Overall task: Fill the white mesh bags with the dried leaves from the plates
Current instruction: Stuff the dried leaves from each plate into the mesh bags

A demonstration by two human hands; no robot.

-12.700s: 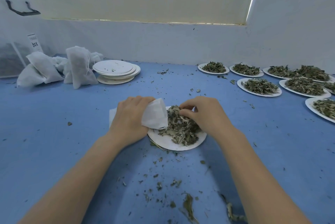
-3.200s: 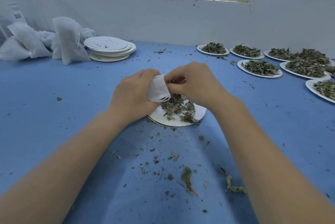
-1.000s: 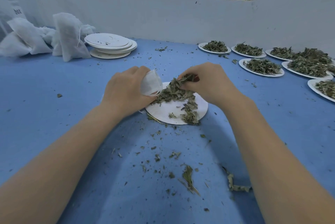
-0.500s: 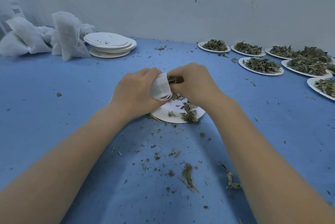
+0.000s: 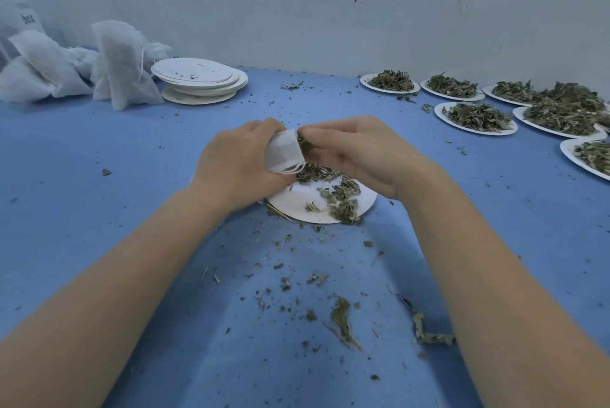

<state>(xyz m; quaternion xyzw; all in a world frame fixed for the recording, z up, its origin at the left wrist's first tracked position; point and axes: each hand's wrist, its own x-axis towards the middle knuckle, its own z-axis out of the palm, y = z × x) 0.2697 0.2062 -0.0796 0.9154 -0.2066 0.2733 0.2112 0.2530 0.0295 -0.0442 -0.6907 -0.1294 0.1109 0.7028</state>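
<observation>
Head view, centre of the frame: the left hand (image 5: 239,165) is closed around a small white mesh bag (image 5: 284,151), soft and crumpled, with its drawstring loops hanging at the lower edge. The bag lies roughly level, its long axis running left to right, its mouth facing right toward the right hand (image 5: 358,151). That hand's fingers are pinched together on a tuft of dried leaves (image 5: 304,143) right at the mouth. Both hands hover just above a white plate (image 5: 297,201) on the blue table (image 5: 82,150); leaves remain only on the plate's right and far parts, the left near part bare.

Crumbs and stems (image 5: 341,318) lie scattered on the table below the plate. In the upper left sit filled bags (image 5: 122,64) beside a stack of empty plates (image 5: 198,79). Along the upper right, full plates (image 5: 475,117) of leaves line the wall, well apart from the hands. The forearms cover the lower corners.
</observation>
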